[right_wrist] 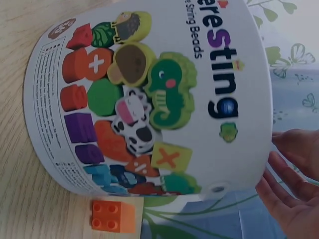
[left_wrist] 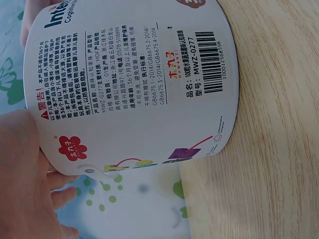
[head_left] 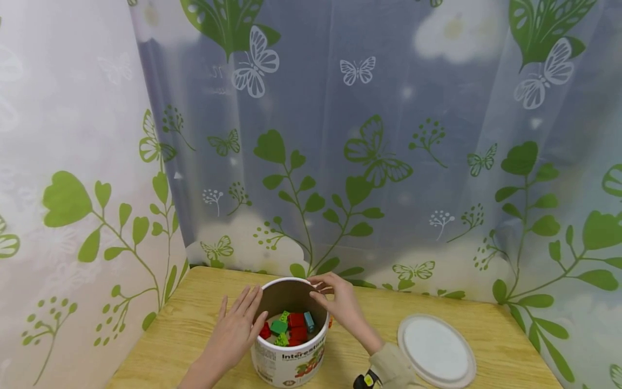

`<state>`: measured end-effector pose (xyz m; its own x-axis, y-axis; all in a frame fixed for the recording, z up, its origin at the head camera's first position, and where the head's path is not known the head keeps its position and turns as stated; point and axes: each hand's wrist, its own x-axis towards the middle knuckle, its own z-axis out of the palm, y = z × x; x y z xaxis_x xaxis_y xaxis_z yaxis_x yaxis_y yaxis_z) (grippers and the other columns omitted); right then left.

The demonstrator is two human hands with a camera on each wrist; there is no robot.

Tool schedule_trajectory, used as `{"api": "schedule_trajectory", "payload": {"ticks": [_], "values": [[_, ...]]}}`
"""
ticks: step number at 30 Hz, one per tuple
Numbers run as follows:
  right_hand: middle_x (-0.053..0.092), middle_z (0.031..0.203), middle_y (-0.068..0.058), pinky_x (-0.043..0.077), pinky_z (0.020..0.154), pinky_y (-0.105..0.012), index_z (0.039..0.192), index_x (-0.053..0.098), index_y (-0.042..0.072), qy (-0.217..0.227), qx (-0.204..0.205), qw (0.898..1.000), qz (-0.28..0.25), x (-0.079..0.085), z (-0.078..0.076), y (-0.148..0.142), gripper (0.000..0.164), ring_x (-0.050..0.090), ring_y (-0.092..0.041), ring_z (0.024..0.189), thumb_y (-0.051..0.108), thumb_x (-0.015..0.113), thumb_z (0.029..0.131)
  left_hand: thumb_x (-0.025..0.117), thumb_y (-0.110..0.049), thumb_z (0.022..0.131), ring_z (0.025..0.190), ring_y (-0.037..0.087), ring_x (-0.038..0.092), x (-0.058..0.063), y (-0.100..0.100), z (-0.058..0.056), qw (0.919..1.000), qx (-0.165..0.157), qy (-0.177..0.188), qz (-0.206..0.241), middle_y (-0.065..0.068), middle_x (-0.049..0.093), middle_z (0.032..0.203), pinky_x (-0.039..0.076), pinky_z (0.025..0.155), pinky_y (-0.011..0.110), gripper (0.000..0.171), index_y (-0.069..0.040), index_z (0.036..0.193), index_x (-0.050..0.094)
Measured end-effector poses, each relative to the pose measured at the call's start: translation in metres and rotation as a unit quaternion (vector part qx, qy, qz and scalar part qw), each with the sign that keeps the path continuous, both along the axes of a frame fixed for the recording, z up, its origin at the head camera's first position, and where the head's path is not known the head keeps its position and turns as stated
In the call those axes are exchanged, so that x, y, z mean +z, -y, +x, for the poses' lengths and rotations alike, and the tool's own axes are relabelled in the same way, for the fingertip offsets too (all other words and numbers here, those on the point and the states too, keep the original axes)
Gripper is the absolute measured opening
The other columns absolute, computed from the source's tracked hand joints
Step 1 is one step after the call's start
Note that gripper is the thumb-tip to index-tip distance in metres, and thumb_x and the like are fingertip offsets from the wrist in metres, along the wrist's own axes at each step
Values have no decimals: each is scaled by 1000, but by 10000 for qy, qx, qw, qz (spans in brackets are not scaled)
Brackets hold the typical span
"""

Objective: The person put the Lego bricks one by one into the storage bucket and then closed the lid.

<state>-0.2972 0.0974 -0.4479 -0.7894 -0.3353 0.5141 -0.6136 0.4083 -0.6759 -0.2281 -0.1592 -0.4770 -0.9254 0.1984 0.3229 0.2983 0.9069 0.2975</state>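
A white bucket (head_left: 286, 364) printed with toy pictures and text stands upright on the table, its top uncovered. Inside lie several building blocks: red blocks (head_left: 297, 327), a green block (head_left: 279, 327) and a blue block (head_left: 309, 322). My left hand (head_left: 233, 329) is at the bucket's left rim, fingers extended along it; the left wrist view shows that hand (left_wrist: 22, 174) beside the bucket's upper wall. On the opposite side, my right hand (head_left: 342, 302) has loosely bent fingers at the rim. In the right wrist view its fingertips (right_wrist: 269, 181) meet the bucket's top edge.
To the right, a round white lid (head_left: 437, 348) lies flat on the wooden table (head_left: 204, 292). An orange block (right_wrist: 113, 216) sits on the table beside the bucket. Behind hangs a patterned curtain (head_left: 311, 162) with leaves and butterflies. A dark watch (head_left: 366, 380) shows at my right sleeve.
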Motion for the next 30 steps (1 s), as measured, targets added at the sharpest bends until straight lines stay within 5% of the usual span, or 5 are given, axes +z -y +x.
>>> {"api": "schedule_trajectory", "payload": {"ticks": [8, 17, 30], "values": [[73, 108, -12, 59, 83, -50, 115, 74, 6, 144, -397, 9989, -208, -10, -11, -20, 31, 69, -34, 95, -3, 78, 86, 41, -47, 108, 152, 29, 28, -1, 0, -1, 10000, 4, 8, -11, 8, 37, 162, 13, 120, 67, 62, -7, 155, 42], [72, 111, -12, 58, 87, -48, 118, 73, 4, 520, -593, 9965, -271, -30, -23, -39, 32, 69, -35, 99, -1, 77, 87, 41, -47, 108, 152, 29, 28, 0, 0, -1, 10000, 15, 17, -30, 7, 38, 162, 15, 119, 67, 62, -7, 155, 43], [63, 126, -25, 56, 90, -54, 129, 64, -6, 824, 131, 9938, 739, -71, -35, -53, 46, 62, -45, 111, 4, 79, 86, 42, -47, 108, 152, 30, 29, 0, 0, 0, 10000, -3, 15, 23, 7, 38, 162, 14, 119, 68, 61, -7, 154, 44]]}}
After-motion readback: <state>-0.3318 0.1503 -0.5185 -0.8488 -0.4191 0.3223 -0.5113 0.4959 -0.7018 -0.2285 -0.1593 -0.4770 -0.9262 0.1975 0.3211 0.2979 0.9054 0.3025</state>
